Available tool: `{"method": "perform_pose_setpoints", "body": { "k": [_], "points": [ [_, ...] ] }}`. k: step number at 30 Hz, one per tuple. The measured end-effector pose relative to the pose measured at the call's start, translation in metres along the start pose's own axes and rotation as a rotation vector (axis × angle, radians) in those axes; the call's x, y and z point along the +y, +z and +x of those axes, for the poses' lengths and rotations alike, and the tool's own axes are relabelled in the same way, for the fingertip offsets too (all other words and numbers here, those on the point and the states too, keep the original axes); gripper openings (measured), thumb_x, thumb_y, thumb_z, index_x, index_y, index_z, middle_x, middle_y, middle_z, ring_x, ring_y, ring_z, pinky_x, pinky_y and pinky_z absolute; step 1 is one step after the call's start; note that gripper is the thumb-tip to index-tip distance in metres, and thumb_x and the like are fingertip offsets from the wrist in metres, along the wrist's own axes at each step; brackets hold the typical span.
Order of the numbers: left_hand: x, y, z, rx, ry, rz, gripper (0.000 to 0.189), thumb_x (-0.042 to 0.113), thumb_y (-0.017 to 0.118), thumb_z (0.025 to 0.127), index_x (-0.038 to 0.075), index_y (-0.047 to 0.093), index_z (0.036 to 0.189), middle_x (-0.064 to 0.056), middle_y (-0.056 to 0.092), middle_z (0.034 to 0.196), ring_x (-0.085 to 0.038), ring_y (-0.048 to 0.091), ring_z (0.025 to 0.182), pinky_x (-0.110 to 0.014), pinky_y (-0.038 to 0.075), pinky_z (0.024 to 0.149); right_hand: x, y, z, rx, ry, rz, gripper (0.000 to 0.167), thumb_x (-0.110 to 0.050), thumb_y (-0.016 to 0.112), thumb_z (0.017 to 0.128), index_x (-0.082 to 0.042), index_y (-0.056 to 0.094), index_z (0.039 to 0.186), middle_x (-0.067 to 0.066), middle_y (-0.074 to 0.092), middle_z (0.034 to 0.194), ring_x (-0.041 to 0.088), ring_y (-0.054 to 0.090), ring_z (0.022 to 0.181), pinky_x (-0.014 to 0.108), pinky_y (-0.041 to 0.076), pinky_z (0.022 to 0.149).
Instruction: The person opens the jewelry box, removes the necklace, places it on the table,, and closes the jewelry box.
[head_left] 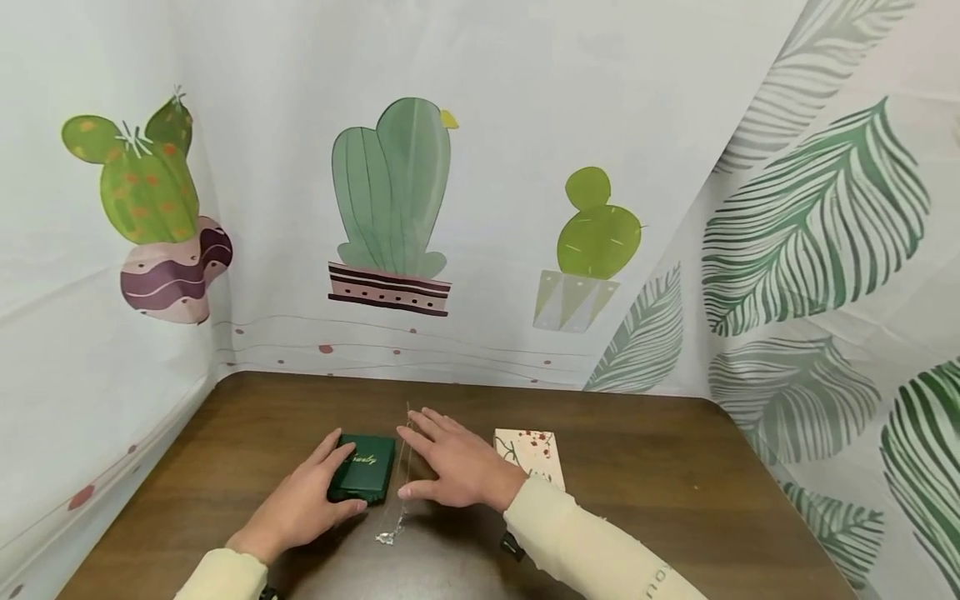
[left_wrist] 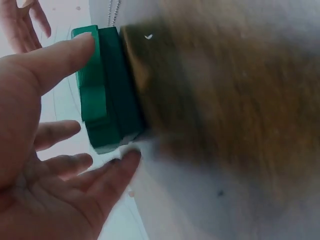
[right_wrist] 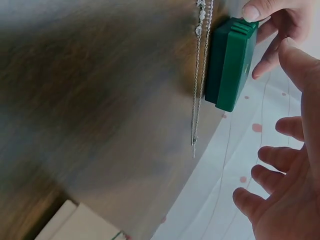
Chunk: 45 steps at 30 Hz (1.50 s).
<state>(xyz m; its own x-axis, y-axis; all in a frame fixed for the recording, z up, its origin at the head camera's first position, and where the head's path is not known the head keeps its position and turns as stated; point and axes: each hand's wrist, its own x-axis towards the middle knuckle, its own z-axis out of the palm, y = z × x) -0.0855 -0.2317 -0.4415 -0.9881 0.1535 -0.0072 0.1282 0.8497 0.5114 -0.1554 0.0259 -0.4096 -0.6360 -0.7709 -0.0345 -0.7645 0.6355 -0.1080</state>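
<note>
A small dark green jewelry box with gold lettering sits on the table. My left hand is around its left side, with the thumb at the front edge and a forefinger over the lid; in the left wrist view the thumb overlaps the box's green front and the other fingers are spread. Just right of the box lies a thin silver necklace, its chain stretched away from me and its sparkling pendant at the near end. Beside the chain, my right hand is spread, holding nothing, its fingertips overlapping the chain in the head view.
A cream card-like item with red flowers lies right of my right hand, partly behind the wrist. The brown wooden table ends at a white curtain printed with cacti and leaves.
</note>
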Motion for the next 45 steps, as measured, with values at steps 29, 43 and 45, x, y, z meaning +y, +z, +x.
{"method": "perform_pose_setpoints", "body": {
  "k": [29,43,45],
  "points": [
    [0.038,-0.007,0.012,0.073,0.057,0.190,0.096,0.064,0.067,0.093,0.005,0.036,0.161,-0.028,0.029,0.168,-0.058,0.020,0.154,-0.079,0.025,0.114,0.036,-0.012,-0.047,0.103,0.050,0.003,0.080,-0.063,0.053,0.102,-0.017,0.034,0.164,0.010,0.024,0.174,0.031,0.020,0.163,0.047,0.025,0.130],
    [0.072,-0.006,0.022,0.042,0.104,0.197,0.102,0.077,0.056,0.091,0.008,0.032,0.164,-0.022,0.023,0.172,-0.053,0.012,0.159,-0.076,0.018,0.120,0.051,-0.019,-0.065,0.091,0.102,0.010,0.083,-0.066,0.050,0.102,-0.018,0.029,0.166,0.007,0.018,0.176,0.029,0.014,0.164,0.048,0.020,0.132],
    [0.076,-0.004,0.023,0.031,0.111,0.195,0.102,0.075,0.058,0.092,0.009,0.031,0.164,-0.022,0.022,0.172,-0.052,0.012,0.159,-0.075,0.017,0.121,0.054,-0.020,-0.068,0.097,0.106,0.017,0.084,-0.066,0.051,0.102,-0.017,0.029,0.166,0.008,0.019,0.176,0.029,0.014,0.164,0.049,0.020,0.132]
  ]
}}
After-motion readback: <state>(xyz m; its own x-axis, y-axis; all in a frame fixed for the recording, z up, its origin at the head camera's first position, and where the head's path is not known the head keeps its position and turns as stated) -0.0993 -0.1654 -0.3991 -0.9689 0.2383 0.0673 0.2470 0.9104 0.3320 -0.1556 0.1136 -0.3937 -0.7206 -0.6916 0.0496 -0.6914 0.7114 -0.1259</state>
